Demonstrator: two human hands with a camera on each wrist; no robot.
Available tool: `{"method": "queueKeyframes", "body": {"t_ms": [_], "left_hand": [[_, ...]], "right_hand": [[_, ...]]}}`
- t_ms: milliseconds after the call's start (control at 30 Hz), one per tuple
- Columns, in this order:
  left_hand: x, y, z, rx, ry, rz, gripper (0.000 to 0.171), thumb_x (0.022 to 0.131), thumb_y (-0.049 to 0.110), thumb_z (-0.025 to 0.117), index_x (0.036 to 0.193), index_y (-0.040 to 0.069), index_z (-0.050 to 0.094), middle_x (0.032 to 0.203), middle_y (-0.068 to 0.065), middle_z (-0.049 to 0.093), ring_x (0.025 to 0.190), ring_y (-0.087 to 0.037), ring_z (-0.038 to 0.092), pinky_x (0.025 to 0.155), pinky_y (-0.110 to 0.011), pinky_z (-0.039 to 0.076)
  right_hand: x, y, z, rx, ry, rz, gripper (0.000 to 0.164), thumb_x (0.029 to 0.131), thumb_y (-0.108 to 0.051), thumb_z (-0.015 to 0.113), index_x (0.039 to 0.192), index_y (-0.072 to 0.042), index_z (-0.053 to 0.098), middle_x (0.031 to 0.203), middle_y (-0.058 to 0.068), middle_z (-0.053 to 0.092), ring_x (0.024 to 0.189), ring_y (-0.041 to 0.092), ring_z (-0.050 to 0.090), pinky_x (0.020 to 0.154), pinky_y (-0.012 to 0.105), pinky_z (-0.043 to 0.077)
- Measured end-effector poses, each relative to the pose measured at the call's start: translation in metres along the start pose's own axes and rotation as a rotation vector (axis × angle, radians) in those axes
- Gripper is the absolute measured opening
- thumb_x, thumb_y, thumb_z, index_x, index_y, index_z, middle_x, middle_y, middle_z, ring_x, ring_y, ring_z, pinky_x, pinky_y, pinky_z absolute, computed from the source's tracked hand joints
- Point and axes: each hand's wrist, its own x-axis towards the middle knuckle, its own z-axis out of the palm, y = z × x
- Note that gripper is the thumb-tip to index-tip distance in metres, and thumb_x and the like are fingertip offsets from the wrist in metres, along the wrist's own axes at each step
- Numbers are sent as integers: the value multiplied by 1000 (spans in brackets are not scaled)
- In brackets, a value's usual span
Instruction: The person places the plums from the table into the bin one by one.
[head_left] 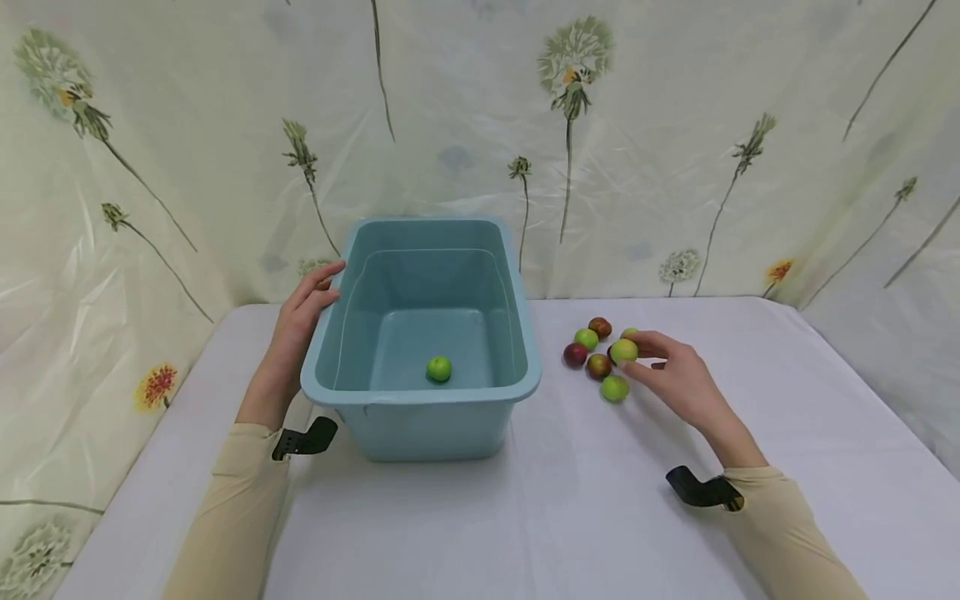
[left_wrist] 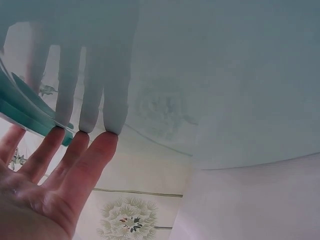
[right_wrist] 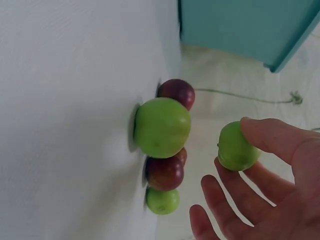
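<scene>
A light blue plastic tub [head_left: 422, 397] has one green plum [head_left: 438, 368] on its floor. My left hand [head_left: 302, 312] touches the tub's left side near the rim; in the left wrist view its straight fingertips press the outer wall [left_wrist: 225, 90]. To the right of the tub, my right hand [head_left: 678, 379] pinches a green plum [right_wrist: 235, 146] between thumb and fingertips. It is raised off the cloth in the right wrist view. Around and below it lie several loose plums, among them a dark red one [head_left: 575, 355], a reddish one [head_left: 599, 366] and a green one [head_left: 614, 388].
White cloth [head_left: 480, 533] covers the table. Behind it hangs a pale curtain [head_left: 450, 108] printed with dandelions. The tub's raised rim and tall right wall stand between its inside and the loose plums.
</scene>
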Motion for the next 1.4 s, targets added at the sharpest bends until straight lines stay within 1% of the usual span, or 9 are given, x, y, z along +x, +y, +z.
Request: {"method": "queueKeyframes", "body": {"t_ms": [233,467,633,733,767,867,1000,1100,1400], "left_hand": [[0,0,-1,-8,4,-2,48,102,36,47,148,26,43,147,-6,37,122,-28,44,93,-38,40],[0,-1,-1,-12,-3,15,48,102,34,46,149,24,42,147,-7,37,123,-28,45,94,-37,40],[0,-1,-1,-15,0,18,47,102,34,46,148,23,42,147,-7,39,124,-29,45,94,-38,41],[1,-2,-1,-16,3,22,47,102,34,46,148,23,43,147,-6,39,124,-29,45,94,-38,41],[1,-2,-1,-15,3,21,47,102,34,46,148,23,43,147,-6,39,124,-29,45,94,-38,40],[2,-3,-2,-9,3,20,48,102,36,47,148,24,42,147,-6,38,124,-30,45,95,-40,39],[3,-2,-1,4,-1,21,49,102,38,47,149,25,41,149,-5,37,126,-31,44,97,-43,38],[3,-2,-1,6,-1,22,49,102,37,46,149,25,41,148,-6,37,126,-31,44,97,-43,38],[3,-1,1,-8,3,19,48,102,32,46,149,23,41,146,-6,38,124,-30,44,98,-44,37]], "right_hand": [[0,-16,2,27,23,-36,48,95,-26,68,135,-3,55,129,17,60,116,32,56,93,47,43],[4,-33,6,88,34,-38,48,94,-34,68,135,-12,57,126,12,63,110,28,60,88,31,47],[10,-44,9,134,35,-46,50,94,-34,67,138,-13,56,124,13,63,107,30,62,82,24,49],[13,-51,10,145,42,-56,51,94,-35,67,139,-13,56,122,12,63,106,28,61,83,27,48],[14,-53,11,147,46,-58,51,94,-36,66,138,-13,56,121,12,63,106,28,61,85,30,48],[19,-60,13,150,60,-65,51,94,-38,66,138,-13,56,120,11,63,105,28,62,84,35,49],[27,-67,16,150,90,-98,50,94,-38,66,136,-12,57,120,9,63,108,27,61,88,41,50],[32,-72,18,148,108,-130,49,95,-38,65,136,-11,58,120,8,64,111,24,58,94,43,46],[40,-92,17,214,115,-140,47,94,-37,66,135,-15,59,123,5,63,111,17,57,91,35,45]]}}
